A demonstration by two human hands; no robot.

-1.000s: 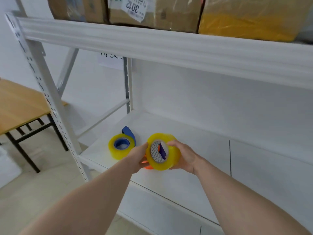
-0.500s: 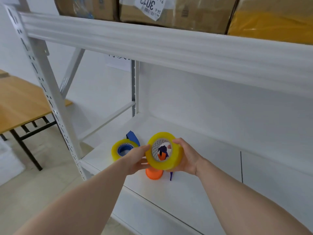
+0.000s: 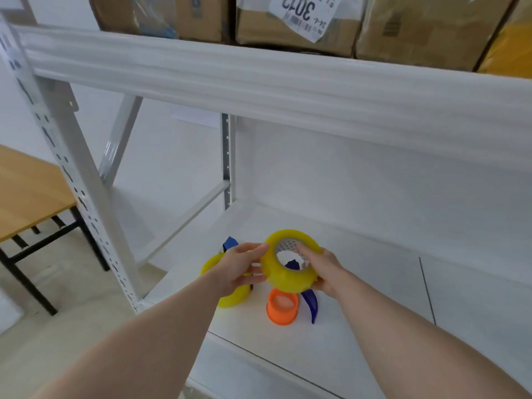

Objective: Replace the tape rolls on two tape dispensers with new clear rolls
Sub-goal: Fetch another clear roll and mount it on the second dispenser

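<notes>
Both hands hold a yellowish clear tape roll (image 3: 288, 279) above the white shelf board (image 3: 359, 321). My left hand (image 3: 240, 267) grips its left rim; my right hand (image 3: 322, 269) holds the right side with fingers reaching into the core. Under the roll stands a tape dispenser with an orange hub (image 3: 282, 306) and a dark blue body (image 3: 311, 303). A second yellowish roll (image 3: 230, 295) sits on a blue dispenser (image 3: 230, 243) to the left, mostly hidden behind my left hand.
A white beam (image 3: 259, 79) of the upper shelf crosses overhead, with cardboard boxes (image 3: 288, 18) on it. The rack's perforated upright (image 3: 72, 174) stands at the left, close to the shelf corner. A wooden table (image 3: 26, 191) is further left.
The held roll has tilted from upright on edge toward lying flat, its hole now facing up. It has risen clear of the orange hub, which now shows fully. The view has moved closer.
</notes>
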